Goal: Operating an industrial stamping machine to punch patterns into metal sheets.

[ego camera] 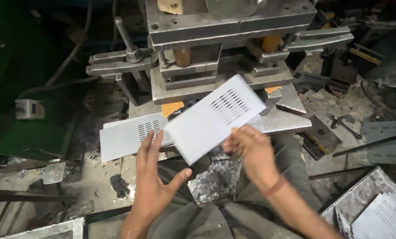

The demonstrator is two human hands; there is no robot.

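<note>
Head view: right hand [249, 148] pinches a slotted white panel [213, 117], left hand [153, 177] spread beside it; tray [361, 199] holds similar panels.

Motion-blurred white slotted sheet [215, 117] at centre; press [224, 26] cut off at frame top; forearms cropped at bottom.

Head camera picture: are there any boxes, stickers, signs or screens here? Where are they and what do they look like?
No packages, signs or screens show.
Small box: far left on the dark floor, pale grey, squarish, with a dark patch on its front; too blurred to tell if that is a label.
The slotted white sheet, at the right hand with the left hand beside it, is plain.
</note>
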